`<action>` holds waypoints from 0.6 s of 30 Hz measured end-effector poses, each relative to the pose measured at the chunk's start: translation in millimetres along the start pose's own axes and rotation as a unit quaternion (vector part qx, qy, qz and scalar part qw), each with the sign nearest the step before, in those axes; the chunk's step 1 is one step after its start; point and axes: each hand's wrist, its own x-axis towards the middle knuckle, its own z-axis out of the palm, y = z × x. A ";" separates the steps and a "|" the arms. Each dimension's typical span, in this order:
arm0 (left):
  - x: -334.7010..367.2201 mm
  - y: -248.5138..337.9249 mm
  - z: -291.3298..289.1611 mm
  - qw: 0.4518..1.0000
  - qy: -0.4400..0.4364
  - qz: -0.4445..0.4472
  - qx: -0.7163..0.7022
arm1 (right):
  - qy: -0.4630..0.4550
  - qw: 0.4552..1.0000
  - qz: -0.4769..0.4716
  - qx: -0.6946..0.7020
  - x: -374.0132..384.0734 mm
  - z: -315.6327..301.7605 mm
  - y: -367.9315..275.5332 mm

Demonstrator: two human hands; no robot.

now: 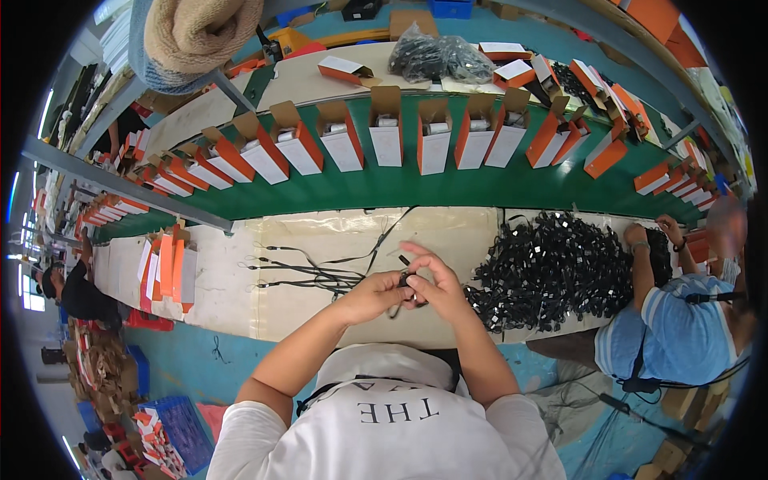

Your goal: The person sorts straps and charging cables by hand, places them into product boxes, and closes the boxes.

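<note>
Over the near middle of the table, my two hands meet at a small black lanyard (406, 278), mostly hidden by my fingers. My left hand (372, 298) pinches it with thumb and fingertips. My right hand (440, 290) grips it from the other side, some fingers raised. Left of my hands lie several flat black lanyards (316, 274), side by side with thin loops at their left ends; their right ends run under or behind my left hand. To the right spreads a large tangled heap of black lanyards (552, 272) with small shiny pieces among them.
Beyond the table (224, 280), open orange-and-white boxes (386, 136) line a green conveyor belt (352, 188). More boxes (172, 268) stand at the table's left. A co-worker in blue (672, 328) reaches into the heap's right side. A metal frame (120, 180) crosses overhead.
</note>
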 end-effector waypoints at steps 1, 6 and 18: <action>-4.8 3.3 -1.8 0.999 -0.009 -0.027 0.015 | -0.051 0.997 0.005 0.057 2.6 5.2 0.8; -20.6 59.9 -14.9 0.993 0.072 -0.079 0.051 | -0.095 0.965 0.090 0.228 -19.6 26.5 17.8; -53.1 38.7 -6.4 0.960 -0.058 0.075 0.262 | 0.058 0.973 -0.057 -0.215 5.9 43.8 -44.9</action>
